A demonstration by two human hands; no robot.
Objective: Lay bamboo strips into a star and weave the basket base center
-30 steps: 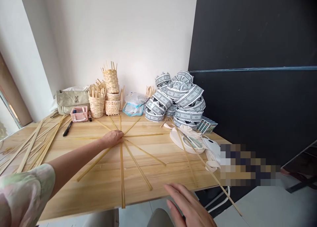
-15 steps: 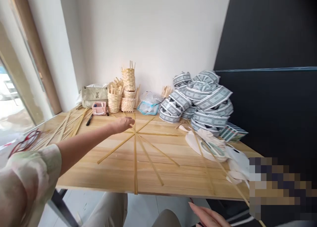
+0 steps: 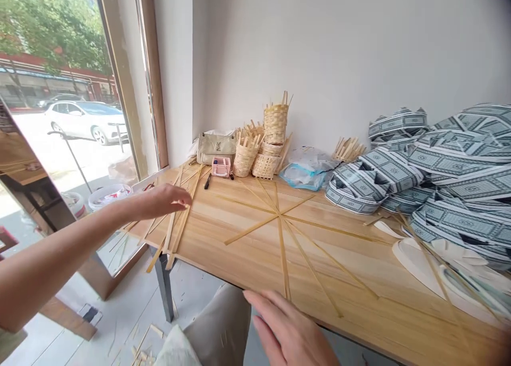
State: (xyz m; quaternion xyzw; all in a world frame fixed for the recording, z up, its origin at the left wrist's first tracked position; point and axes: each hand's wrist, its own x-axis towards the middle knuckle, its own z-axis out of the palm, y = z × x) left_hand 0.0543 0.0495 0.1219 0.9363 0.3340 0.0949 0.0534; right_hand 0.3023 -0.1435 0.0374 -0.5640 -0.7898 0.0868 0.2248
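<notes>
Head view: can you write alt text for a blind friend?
A person's left hand is over loose strips on a wooden table, right hand by the near edge. More strips cross like a star before woven baskets.

Long, flat, yellow-tan woody strips (image 3: 280,216) lie crossed in a star on the worktop (image 3: 239,265), one running toward its front edge. Loose, thin woody strips (image 3: 182,229) lie at the left end, some tips overhanging the front-left corner.

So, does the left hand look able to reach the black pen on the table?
Probably yes: the left hand is near the black pen, and only some thin strips on the table seem to lie between.
</notes>
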